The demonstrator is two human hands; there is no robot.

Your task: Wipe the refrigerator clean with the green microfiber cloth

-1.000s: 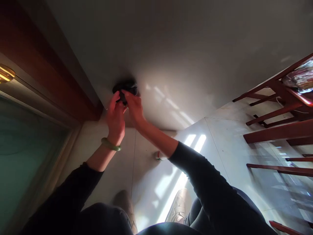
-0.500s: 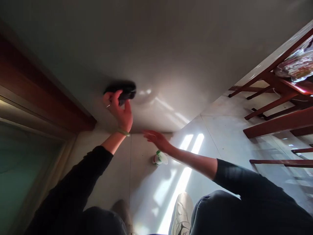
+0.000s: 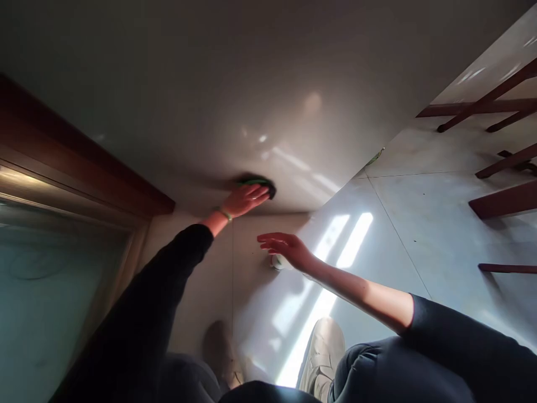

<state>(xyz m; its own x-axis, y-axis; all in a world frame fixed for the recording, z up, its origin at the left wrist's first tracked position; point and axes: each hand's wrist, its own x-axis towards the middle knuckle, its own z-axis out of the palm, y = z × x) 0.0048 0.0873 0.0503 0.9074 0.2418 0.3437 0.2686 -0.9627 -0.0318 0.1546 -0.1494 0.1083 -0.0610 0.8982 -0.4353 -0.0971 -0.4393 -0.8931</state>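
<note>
My left hand (image 3: pixel 246 199) presses a black cloth (image 3: pixel 271 187) with a thin green edge against the smooth grey wall (image 3: pixel 235 95), low down near the floor. The fingers lie over the cloth and hide part of it, and its outline is blurred. My right hand (image 3: pixel 285 246) hovers with fingers stretched out and nothing in it. Below and behind that hand, a small white container (image 3: pixel 276 261) stands on the floor, mostly covered from view.
A reddish-brown door frame (image 3: pixel 104 168) with a glass panel (image 3: pixel 37 302) runs along the left. On the right are dark red wooden furniture legs (image 3: pixel 503 201). The pale tiled floor (image 3: pixel 394 212) carries bright sun stripes. A green strip (image 3: pixel 375 157) shows by the wall's right edge.
My left hand has slid the black cloth down and to the right along the wall, and its fingers now lie flatter. My right hand has shifted slightly right, still empty. The view has turned a little.
</note>
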